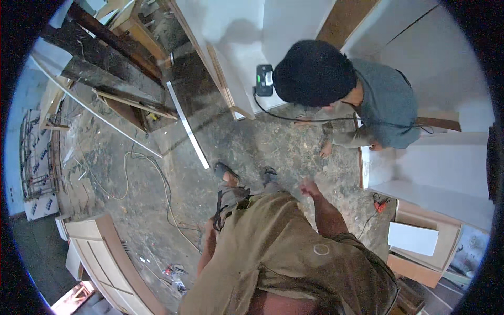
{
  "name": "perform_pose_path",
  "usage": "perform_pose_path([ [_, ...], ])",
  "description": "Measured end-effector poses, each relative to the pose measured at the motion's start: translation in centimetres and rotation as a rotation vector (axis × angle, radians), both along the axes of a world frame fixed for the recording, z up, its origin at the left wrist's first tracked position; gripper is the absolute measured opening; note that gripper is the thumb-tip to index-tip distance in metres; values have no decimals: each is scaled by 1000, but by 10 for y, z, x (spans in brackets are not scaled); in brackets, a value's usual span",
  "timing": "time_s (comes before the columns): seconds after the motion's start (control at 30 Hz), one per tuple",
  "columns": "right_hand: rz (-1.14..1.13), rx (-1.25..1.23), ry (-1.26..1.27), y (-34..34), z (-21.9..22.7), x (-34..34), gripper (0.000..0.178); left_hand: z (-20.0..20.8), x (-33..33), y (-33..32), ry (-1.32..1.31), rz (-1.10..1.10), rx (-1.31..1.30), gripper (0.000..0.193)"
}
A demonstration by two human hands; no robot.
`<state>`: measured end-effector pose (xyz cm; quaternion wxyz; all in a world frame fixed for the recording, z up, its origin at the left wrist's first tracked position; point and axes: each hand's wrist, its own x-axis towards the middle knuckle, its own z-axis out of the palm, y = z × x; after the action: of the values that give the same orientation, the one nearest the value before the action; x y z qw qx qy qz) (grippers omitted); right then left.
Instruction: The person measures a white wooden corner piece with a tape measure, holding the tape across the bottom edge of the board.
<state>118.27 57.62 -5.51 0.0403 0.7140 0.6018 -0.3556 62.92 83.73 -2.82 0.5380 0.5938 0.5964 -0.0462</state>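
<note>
Head view: right hand [308,187] is curled into a loose fist, holding nothing afaict, out over the dusty floor [252,142]. Left hand [209,229] hangs by the hip, can't tell its state. Coiled cable [157,178] lies near left w/ a white strip [187,124] further off, easy trip hazard imo. Crouching co-worker [367,100] is far right.

Olive-brown short-sleeved shirt [283,257], matching trousers, dark sandals [227,171].

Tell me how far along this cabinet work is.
Done: white panels stand joined by the wall. In hand: a crouching co-worker touches their lower edge; the right hand hangs empty, the left hand is hidden. Left: loose strip and door lie unfitted.
</note>
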Motion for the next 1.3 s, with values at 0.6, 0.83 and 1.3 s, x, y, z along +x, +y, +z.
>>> perform_pose_path([
  [0.6, -1015, 355, 469, 303, 129, -108, 28, 50, 4, 294, -217, 260, -202, 29],
  [0.83, -959, 266, 340, 310, 114, -127, 26, 43, -4, 295, -198, 215, -309, 35],
  [1.3, -750, -3, 339, 356, 98, -63, 36, 1, -38, 272, -233, 159, -64, 31],
])
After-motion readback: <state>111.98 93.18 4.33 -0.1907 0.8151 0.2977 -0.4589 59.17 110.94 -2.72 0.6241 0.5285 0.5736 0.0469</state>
